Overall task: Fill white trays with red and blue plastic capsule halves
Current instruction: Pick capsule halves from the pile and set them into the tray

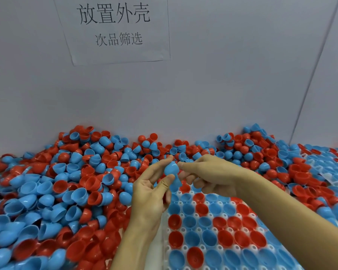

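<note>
My left hand (150, 193) and my right hand (207, 174) meet above the far edge of the white tray (185, 248). Between their fingertips they hold blue capsule halves (172, 172), stuck together as a small stack; the left thumb presses the lower piece, the right thumb and finger pinch the upper one. The tray below holds red and blue halves seated open side up in its sockets. A big loose pile of red and blue capsule halves (66, 191) covers the table to the left and behind.
A grey wall with a paper sign (113, 30) stands right behind the pile. More filled trays (324, 168) lie at the right, partly buried under loose halves.
</note>
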`<control>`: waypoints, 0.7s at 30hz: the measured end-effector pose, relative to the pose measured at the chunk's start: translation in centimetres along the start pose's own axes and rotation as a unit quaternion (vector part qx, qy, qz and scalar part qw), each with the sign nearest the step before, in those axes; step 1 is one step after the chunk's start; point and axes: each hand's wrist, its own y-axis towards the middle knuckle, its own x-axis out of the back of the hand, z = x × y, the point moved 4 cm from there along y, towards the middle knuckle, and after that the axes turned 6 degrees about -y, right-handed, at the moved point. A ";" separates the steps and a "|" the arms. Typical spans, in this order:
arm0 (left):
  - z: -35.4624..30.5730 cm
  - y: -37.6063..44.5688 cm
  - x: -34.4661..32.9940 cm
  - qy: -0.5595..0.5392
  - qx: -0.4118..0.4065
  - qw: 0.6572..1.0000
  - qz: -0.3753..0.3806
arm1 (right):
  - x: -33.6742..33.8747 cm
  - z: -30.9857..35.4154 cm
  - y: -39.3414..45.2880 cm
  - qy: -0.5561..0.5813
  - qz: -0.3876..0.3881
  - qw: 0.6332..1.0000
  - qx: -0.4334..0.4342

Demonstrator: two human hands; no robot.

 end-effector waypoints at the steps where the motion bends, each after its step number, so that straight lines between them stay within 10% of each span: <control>1: -0.1 -0.1 -0.1 0.000 -0.002 1.000 0.010 | -0.1 -0.2 0.0 0.049 0.046 0.998 -0.017; 7: -0.5 -0.5 -0.9 0.092 0.004 0.993 0.069 | 1.4 -1.6 0.8 0.138 0.049 0.989 -0.003; 11: -1.7 0.2 0.8 0.194 -0.009 0.978 -0.070 | 7.5 -2.3 0.5 -0.173 -0.221 0.956 0.087; 14: -4.0 1.7 2.6 0.282 -0.016 0.951 -0.128 | 9.6 -3.8 0.9 -0.382 -0.230 0.891 0.079; 21: -10.0 9.0 8.2 0.703 0.051 0.706 -0.065 | 6.8 -6.5 3.0 -0.539 -0.139 0.827 0.076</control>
